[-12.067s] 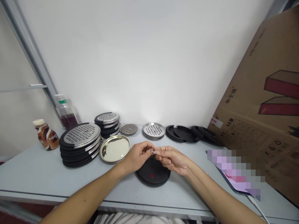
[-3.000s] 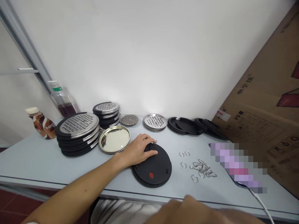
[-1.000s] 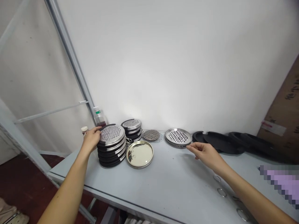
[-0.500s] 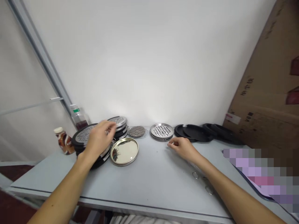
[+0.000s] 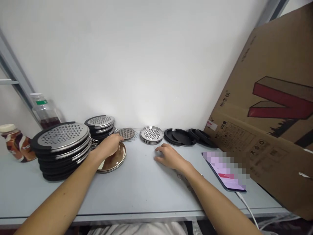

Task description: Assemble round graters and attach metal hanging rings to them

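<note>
My left hand (image 5: 111,145) hovers over the shiny gold round lids (image 5: 119,160), its fingertips beside a thin perforated metal disc (image 5: 126,133). Its fingers reach forward, partly hidden beneath the hand, and nothing shows in them. On the right, my right hand (image 5: 170,157) is low over the table, thumb and forefinger apart with nothing between them. Just beyond it are stacked round grater plates (image 5: 152,134) in silver rims. Several metal rings (image 5: 180,176) lie under my right wrist, partly covered.
Tall stacks of black-edged graters (image 5: 63,137) and shorter ones (image 5: 100,121) stand left, beside two bottles (image 5: 18,143). Black round holders (image 5: 183,136) lie along the wall. At right are a phone (image 5: 226,176) with a white cable and a large cardboard box (image 5: 264,130).
The view has swung right, bringing more of the box and the whole phone into sight. My left hand has moved from beside the grater stack to over the gold lids.
</note>
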`<action>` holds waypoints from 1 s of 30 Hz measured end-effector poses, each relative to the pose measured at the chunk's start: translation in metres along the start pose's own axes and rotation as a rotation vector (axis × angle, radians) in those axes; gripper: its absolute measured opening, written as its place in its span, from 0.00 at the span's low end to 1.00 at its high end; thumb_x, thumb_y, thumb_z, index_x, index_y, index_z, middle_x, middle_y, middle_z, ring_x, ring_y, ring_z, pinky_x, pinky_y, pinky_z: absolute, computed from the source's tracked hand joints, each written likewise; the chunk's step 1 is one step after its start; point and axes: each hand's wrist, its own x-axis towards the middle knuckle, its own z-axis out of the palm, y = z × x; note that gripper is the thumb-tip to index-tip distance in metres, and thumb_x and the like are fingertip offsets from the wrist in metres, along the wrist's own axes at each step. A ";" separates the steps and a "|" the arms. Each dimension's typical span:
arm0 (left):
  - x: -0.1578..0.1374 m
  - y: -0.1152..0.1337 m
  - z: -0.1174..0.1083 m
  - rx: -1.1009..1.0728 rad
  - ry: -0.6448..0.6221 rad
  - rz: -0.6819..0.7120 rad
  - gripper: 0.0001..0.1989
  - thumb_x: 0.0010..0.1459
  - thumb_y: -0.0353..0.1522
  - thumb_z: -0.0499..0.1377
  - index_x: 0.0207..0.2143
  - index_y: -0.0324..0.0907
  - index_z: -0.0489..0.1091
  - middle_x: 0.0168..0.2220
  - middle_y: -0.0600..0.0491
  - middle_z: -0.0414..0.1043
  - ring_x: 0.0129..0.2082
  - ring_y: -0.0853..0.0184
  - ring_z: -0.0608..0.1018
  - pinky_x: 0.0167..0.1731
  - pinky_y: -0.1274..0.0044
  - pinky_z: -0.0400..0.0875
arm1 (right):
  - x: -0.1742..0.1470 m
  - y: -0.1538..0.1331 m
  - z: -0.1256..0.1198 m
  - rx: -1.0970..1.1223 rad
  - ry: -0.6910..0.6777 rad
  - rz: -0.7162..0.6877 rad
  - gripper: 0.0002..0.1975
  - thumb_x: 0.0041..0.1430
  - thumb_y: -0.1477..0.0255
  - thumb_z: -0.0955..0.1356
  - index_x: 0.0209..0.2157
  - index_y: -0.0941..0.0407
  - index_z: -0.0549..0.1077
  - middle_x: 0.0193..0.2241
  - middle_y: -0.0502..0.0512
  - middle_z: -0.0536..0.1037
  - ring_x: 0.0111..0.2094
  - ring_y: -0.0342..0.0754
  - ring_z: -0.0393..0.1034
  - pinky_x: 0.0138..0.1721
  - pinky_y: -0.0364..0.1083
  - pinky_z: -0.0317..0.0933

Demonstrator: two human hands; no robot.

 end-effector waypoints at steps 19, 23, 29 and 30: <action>-0.003 -0.008 -0.001 -0.070 0.033 -0.005 0.11 0.51 0.21 0.54 0.33 0.41 0.73 0.37 0.49 0.71 0.37 0.64 0.73 0.38 0.77 0.66 | 0.004 0.003 0.005 -0.048 -0.045 -0.023 0.20 0.56 0.62 0.66 0.48 0.56 0.74 0.43 0.61 0.73 0.46 0.56 0.67 0.47 0.49 0.59; -0.005 -0.010 0.001 -0.090 0.013 0.002 0.14 0.49 0.19 0.54 0.34 0.41 0.73 0.37 0.49 0.69 0.38 0.64 0.72 0.38 0.78 0.66 | 0.004 0.003 0.005 -0.057 -0.045 -0.028 0.20 0.57 0.61 0.65 0.48 0.56 0.74 0.43 0.61 0.73 0.45 0.55 0.67 0.47 0.49 0.60; -0.005 -0.006 0.005 -0.087 0.052 -0.043 0.18 0.44 0.16 0.53 0.34 0.41 0.71 0.36 0.50 0.67 0.38 0.64 0.71 0.36 0.77 0.64 | 0.003 0.003 0.005 -0.055 -0.036 -0.038 0.20 0.57 0.61 0.65 0.48 0.55 0.73 0.44 0.61 0.72 0.46 0.55 0.66 0.48 0.49 0.59; -0.003 -0.005 0.007 -0.083 0.065 -0.055 0.18 0.43 0.16 0.53 0.33 0.41 0.70 0.36 0.50 0.67 0.37 0.64 0.70 0.36 0.77 0.64 | 0.003 0.003 0.005 -0.055 -0.035 -0.037 0.20 0.57 0.61 0.65 0.48 0.55 0.73 0.43 0.61 0.73 0.46 0.55 0.67 0.48 0.49 0.59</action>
